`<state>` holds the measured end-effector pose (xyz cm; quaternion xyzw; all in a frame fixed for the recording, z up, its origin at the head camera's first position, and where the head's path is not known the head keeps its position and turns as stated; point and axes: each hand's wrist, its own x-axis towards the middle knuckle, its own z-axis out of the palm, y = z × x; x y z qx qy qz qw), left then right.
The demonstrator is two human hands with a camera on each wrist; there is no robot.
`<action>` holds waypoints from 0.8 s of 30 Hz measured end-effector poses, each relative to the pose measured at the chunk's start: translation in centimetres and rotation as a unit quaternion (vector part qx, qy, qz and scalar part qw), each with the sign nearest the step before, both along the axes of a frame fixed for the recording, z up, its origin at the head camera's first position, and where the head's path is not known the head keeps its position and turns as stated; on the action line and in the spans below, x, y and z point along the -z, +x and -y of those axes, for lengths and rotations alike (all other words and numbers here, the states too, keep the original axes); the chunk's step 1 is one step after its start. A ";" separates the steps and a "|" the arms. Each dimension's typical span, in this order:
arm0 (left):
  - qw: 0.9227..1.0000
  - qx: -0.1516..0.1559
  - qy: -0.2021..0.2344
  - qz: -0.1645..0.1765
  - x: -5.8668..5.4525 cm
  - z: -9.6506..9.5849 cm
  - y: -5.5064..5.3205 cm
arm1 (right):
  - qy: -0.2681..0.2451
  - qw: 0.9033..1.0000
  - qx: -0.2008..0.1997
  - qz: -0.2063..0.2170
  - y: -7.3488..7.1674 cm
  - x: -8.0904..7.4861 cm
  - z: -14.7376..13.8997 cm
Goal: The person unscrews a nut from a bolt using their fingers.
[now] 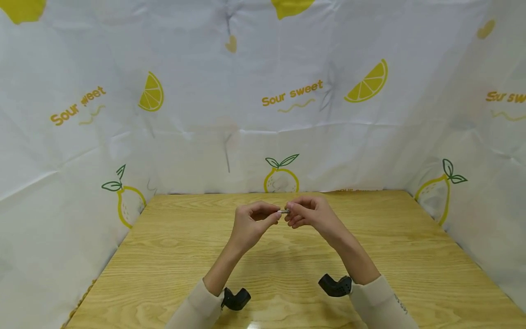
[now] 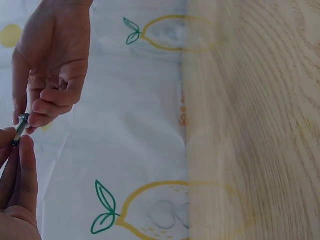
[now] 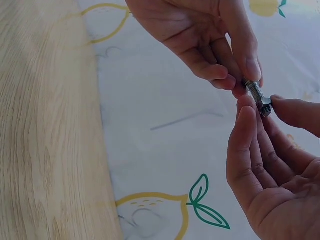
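Above the table a small silver bolt (image 1: 284, 211) is held between both hands. My left hand (image 1: 252, 221) pinches one end of it between thumb and fingers. At the other end the thumb and fingers of my right hand (image 1: 314, 214) grip it. The right wrist view shows the bolt's threaded shank (image 3: 255, 91) and a wider, hex-like metal piece (image 3: 264, 103) by the right thumb. In the left wrist view the bolt (image 2: 20, 130) stands tilted between the two sets of fingertips, its ends partly covered by them.
A wood-grain table (image 1: 172, 265) lies below the hands. White cloth (image 1: 197, 151) with lemon prints rises behind it and along both sides. Black angled mounts sit at the left cuff (image 1: 236, 299) and the right cuff (image 1: 336, 285).
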<state>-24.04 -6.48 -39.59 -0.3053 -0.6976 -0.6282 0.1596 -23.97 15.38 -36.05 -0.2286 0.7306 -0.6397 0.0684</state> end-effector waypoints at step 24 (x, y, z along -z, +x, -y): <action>1.000 0.000 -0.001 0.000 -0.1 0.0 0.0 | 0.019 0.999 -0.015 -0.031 -0.1 0.1 -0.1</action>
